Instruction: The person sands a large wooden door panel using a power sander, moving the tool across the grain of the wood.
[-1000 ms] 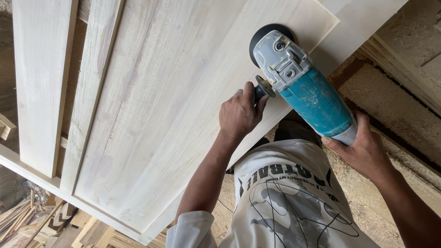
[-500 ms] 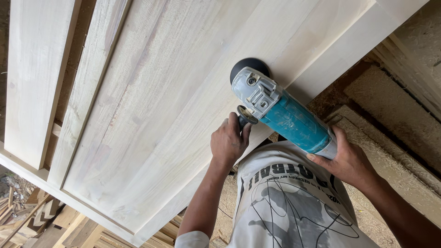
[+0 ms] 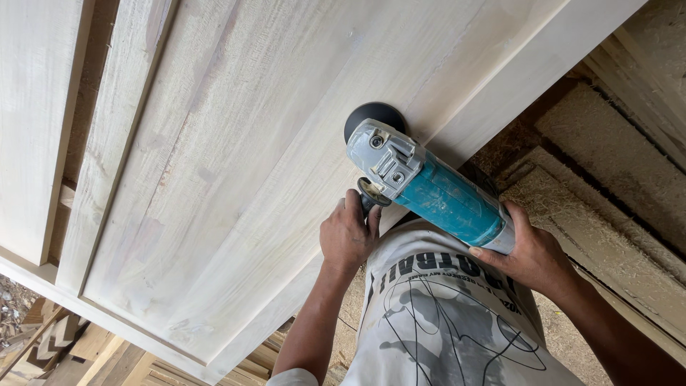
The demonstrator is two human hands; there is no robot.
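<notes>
A teal and grey angle grinder lies across the near edge of a large pale wooden door panel. Its black round disc rests flat on the wood. My left hand is closed around the grinder's black side handle, just below the grey gear head. My right hand grips the rear end of the teal body. Both arms reach up from my white printed shirt at the bottom of the view.
A second pale board lies at the left, beyond a raised rail. Sawdust-covered planks lie on the right. Offcuts of wood are heaped at the bottom left, under the panel's edge.
The grinder and both hands have slid down and to the left along the panel, toward me, away from its far right corner. The grips are unchanged.
</notes>
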